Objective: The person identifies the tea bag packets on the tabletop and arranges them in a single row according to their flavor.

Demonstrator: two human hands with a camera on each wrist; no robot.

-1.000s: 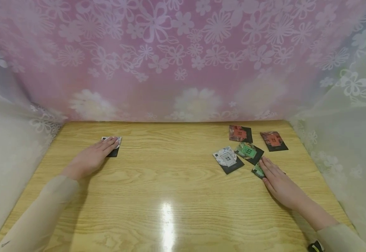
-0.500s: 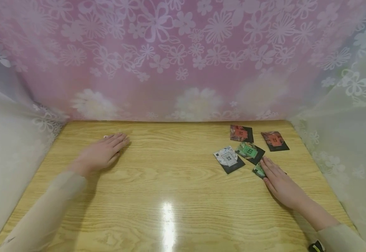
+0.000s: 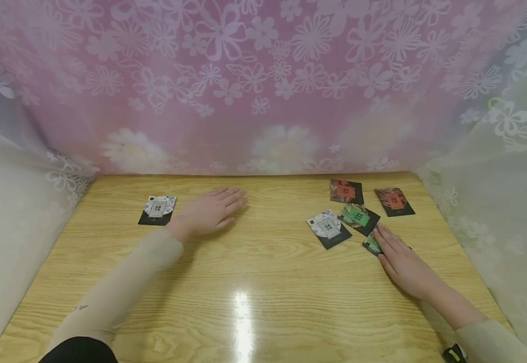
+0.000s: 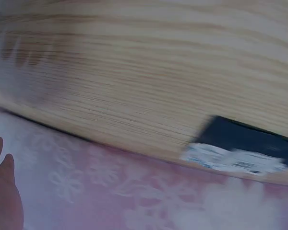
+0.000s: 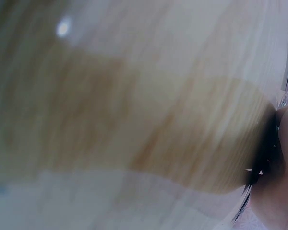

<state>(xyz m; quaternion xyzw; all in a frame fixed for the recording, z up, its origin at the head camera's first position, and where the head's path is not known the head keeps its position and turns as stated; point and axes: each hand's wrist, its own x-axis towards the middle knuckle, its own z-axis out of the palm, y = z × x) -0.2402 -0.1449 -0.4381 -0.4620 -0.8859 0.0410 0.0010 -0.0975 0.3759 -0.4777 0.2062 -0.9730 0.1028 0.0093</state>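
right hand point(image 3: 404, 264): straight fingers lie on nearer green packet point(image 3: 371, 244), likely steadying it. left hand point(image 3: 209, 210): fingers outstretched, empty; white packet point(image 3: 158, 210) at its nine o'clock.

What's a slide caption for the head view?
Left hand over the table beside a white packet; right hand on a green packet.

Place type: a screened tabletop station, apparently indoors; the wider room type cannot be determined. A wood-grain worktop point(image 3: 299, 292) occupies the lower half of the head view. A pink floral curtain point(image 3: 263, 91) spans the top of the frame, behind the rear edge. A pale left panel point(image 3: 9, 212) and a pale right panel point(image 3: 504, 201), both flower-patterned, enclose the sides.
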